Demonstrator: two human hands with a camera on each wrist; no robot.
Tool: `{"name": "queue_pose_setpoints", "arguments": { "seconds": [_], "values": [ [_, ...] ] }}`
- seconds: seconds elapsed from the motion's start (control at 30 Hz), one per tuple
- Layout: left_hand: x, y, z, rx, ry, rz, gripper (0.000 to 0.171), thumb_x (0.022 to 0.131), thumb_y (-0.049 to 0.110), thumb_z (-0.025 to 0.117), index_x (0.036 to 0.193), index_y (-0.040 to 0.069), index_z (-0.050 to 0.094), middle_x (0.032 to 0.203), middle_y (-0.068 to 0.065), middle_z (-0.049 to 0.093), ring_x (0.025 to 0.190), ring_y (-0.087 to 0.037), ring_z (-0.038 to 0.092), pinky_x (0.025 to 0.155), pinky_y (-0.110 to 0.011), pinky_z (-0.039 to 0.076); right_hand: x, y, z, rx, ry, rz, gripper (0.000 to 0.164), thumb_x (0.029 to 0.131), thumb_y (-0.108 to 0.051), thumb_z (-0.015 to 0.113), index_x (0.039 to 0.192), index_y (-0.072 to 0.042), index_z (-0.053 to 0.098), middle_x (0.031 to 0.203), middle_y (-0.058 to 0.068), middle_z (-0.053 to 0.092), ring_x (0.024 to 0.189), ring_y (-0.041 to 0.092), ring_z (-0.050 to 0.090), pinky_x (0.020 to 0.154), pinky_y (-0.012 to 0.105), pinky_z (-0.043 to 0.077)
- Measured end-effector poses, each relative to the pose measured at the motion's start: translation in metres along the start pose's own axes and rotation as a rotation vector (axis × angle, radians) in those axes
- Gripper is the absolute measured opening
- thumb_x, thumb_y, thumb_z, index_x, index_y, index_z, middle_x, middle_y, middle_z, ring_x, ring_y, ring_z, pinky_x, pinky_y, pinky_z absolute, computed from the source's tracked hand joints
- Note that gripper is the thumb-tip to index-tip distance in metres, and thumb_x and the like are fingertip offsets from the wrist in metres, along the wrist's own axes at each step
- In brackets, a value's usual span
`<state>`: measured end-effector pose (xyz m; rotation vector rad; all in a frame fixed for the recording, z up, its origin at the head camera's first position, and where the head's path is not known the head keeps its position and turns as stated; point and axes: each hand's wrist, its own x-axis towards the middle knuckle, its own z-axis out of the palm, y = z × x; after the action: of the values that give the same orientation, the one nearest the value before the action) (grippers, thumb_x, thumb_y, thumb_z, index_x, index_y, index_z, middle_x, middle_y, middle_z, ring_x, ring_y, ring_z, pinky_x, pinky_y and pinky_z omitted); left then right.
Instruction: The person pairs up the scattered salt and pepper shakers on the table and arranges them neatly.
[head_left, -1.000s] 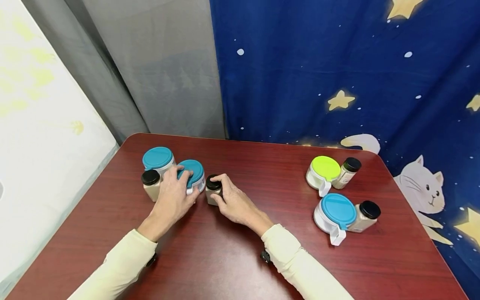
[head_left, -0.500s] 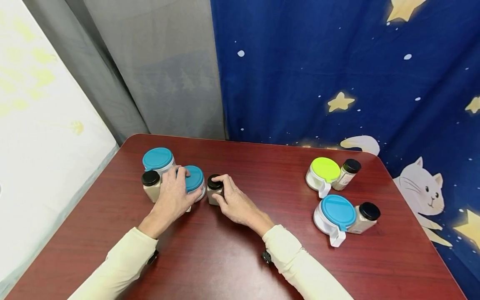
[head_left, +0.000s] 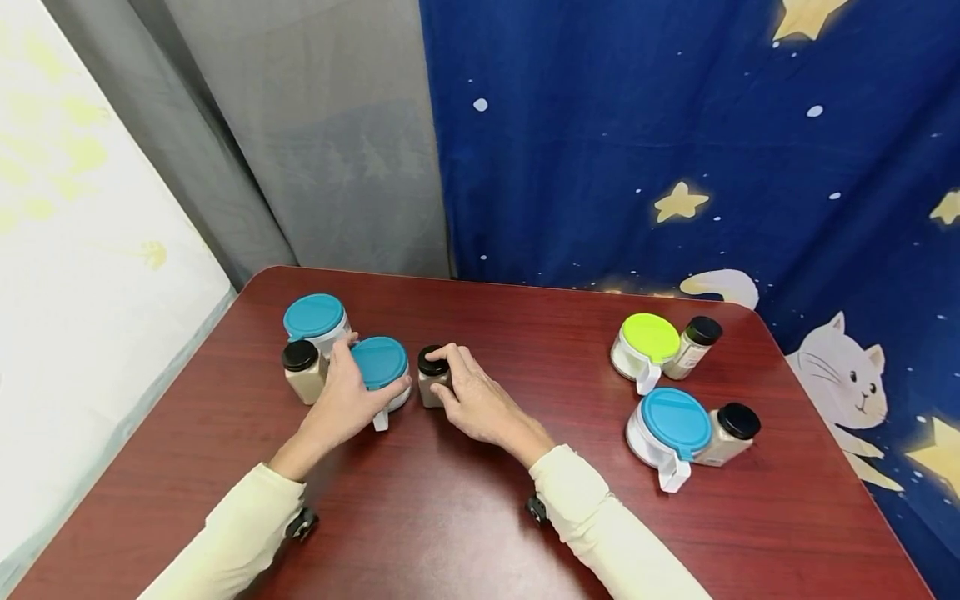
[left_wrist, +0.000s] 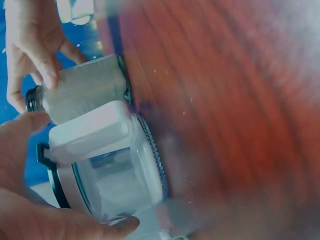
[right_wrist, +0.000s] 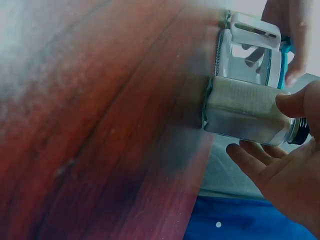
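In the head view, my left hand holds a glass seasoning jar with a blue lid, thumb on the near right and fingers round the far left. Its white handle faces me. Right beside it stands a square spice jar with a black cap and pale contents. My right hand grips that one near its cap, and the right wrist view shows the thumb against the shoulder of the spice jar. Both jars stand upright on the table.
Another blue-lidded jar and a black-capped spice jar stand left of my left hand. On the right are a green-lidded jar, a blue-lidded jar and two black-capped bottles, one a spice bottle. Curtains hang behind the table.
My left hand has turned the blue-lidded jar and drawn it toward me, so its handle now shows in front. The spice jar in my right hand has shifted slightly right.
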<state>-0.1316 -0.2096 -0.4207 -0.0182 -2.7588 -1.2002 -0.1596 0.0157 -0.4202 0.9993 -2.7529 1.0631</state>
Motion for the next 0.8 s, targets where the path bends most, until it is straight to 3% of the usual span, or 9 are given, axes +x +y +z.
{"name": "queue_pose_setpoints", "arguments": {
  "seconds": [0.13,0.3,0.63,0.8],
  "values": [
    [-0.006,-0.009,-0.007,-0.065,-0.056,0.069,0.109,0.086,0.037,0.082,0.160,0.006,0.009,0.155,-0.025,0.025,0.134,-0.044,0.036,0.103,-0.065,0.037,0.001,0.000,-0.001,-0.012,0.002,-0.006,0.041,0.102,-0.016,0.062,0.139,-0.019,0.044,0.136,0.006,0.046,0.124,0.016,0.049,0.097,0.037,0.048],
    [-0.013,-0.019,-0.013,-0.095,-0.106,0.172,0.105,0.080,0.022,0.089,0.158,0.003,0.021,0.150,-0.024,0.032,0.135,-0.041,0.036,0.106,-0.064,0.034,0.002,0.000,-0.002,0.001,-0.012,0.038,0.043,0.101,-0.020,0.064,0.139,-0.023,0.043,0.136,0.003,0.046,0.112,0.015,0.056,0.087,0.038,0.052],
    [-0.022,-0.021,-0.017,-0.073,-0.162,0.212,0.109,0.068,0.014,0.095,0.154,0.005,0.028,0.147,-0.023,0.034,0.135,-0.039,0.035,0.108,-0.059,0.032,0.002,0.002,-0.001,0.017,-0.027,0.053,0.051,0.097,-0.022,0.068,0.140,-0.025,0.041,0.137,0.000,0.046,0.112,0.015,0.057,0.087,0.039,0.052],
    [-0.022,-0.026,-0.018,-0.150,-0.228,0.233,0.114,0.066,0.012,0.097,0.153,0.007,0.023,0.149,-0.018,0.032,0.137,-0.034,0.036,0.109,-0.054,0.034,0.003,0.003,0.000,0.039,-0.020,0.040,0.052,0.094,-0.016,0.067,0.139,-0.024,0.043,0.136,0.002,0.046,0.109,0.016,0.058,0.089,0.037,0.051]
  ]
}}
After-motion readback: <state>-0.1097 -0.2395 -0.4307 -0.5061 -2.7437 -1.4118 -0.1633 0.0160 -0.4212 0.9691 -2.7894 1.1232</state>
